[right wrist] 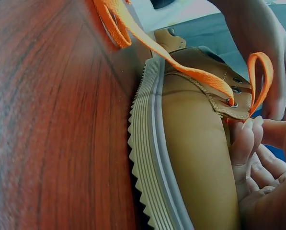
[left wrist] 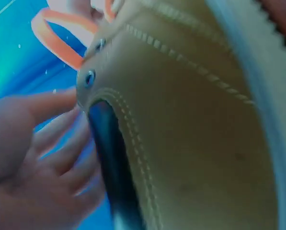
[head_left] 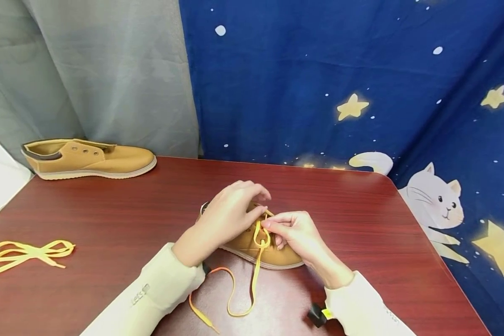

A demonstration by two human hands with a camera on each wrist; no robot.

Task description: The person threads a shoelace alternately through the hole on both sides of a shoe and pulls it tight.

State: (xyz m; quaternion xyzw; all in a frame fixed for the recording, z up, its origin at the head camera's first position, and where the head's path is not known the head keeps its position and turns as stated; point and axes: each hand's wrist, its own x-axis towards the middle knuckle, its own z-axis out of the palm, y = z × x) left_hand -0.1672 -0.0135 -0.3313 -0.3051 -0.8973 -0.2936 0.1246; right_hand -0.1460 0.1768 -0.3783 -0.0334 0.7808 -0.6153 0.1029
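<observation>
A tan shoe [head_left: 281,258] stands on the table with its toe to the right. A flat yellow shoelace [head_left: 256,275], orange-looking in the wrist views, passes through an eyelet near the toe and makes a small loop above the flap. My right hand [head_left: 299,233] pinches the lace between thumb and forefinger beside the eyelet flap [right wrist: 234,108]. Over the shoe's opening is my left hand [head_left: 231,212], its fingers loosely extended and its thumb near the flap. In the left wrist view, those fingers [left wrist: 68,148] are spread beside the shoe's dark collar [left wrist: 115,167], holding nothing visible.
The lace's loose end [head_left: 203,318] trails across the table toward the near edge. A second tan shoe [head_left: 94,161], unlaced, stands at the back left. Another yellow lace [head_left: 29,252] lies bundled at the left. Grey and blue curtains [head_left: 319,84] hang behind the table.
</observation>
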